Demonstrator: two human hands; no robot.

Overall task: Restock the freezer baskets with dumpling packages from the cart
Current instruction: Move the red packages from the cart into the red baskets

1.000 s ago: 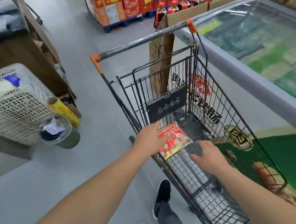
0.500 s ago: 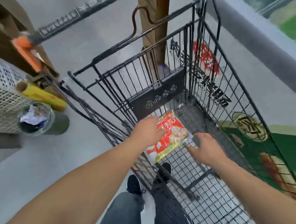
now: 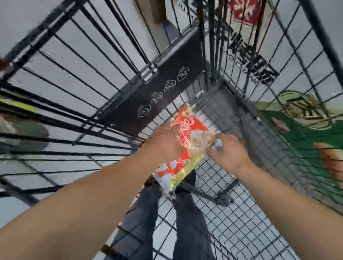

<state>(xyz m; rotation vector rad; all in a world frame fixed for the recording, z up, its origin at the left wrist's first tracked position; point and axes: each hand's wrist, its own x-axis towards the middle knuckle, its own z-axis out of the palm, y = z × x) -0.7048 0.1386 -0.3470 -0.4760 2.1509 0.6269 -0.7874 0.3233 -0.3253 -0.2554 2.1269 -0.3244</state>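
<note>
Red and yellow plastic crinkles under the left hand [image 3: 163,145], whose fingers lie over the upper left part of the dumpling package [image 3: 181,148]; from here I cannot tell whether the thumb is hooked beneath it or the palm only presses down. The right hand [image 3: 228,155] meets the package at its right edge, fingers curled in as if pinching the film, though blur hides the exact contact. A small pale scrap shows at its knuckles; what it is I cannot say.

The package sits low inside the cart [image 3: 235,224], over the wire floor near the back corner, below the black folding flap [image 3: 155,89] with its round white symbols. It looks tilted, its near end perhaps raised off the mesh.

To do this lift well, I would judge that both hands should get fingers under the bag rather than only on top, since a slack frozen bag sags and can slip. It should come straight up, clear of the flap and the wire sides, so the film does not snag. The person's legs [image 3: 176,224] stand behind the cart, seen through the mesh. To the right, through the wires, a green printed panel [image 3: 316,144] runs alongside; the freezer baskets themselves are out of sight.
</note>
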